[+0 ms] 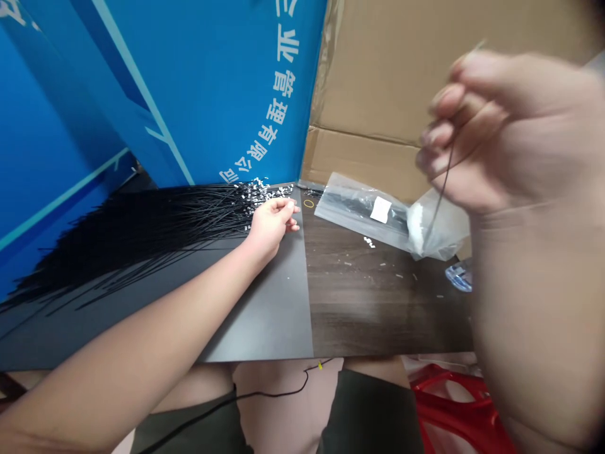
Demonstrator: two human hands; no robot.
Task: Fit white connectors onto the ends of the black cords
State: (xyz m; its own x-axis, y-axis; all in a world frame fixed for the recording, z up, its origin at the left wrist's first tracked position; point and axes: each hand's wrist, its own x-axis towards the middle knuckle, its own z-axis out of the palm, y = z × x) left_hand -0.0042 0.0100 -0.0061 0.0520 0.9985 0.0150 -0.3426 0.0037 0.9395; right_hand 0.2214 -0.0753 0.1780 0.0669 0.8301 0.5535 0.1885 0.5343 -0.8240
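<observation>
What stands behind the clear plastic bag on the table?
Behind the clear plastic bag stands a brown cardboard box; the right hand hides part of the box.

Long thin black wires (142,233) fan out in a dense sheaf across the left of the frame, their small white ends (253,192) bunched at upper centre; one single wire (444,189) hangs at right.

Bright, even light; blurred right hand (513,132)

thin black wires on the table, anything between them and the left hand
Nothing visible does. The left hand lies right at the white ends of the thin black wires, touching or almost touching them, with no object between.
</observation>
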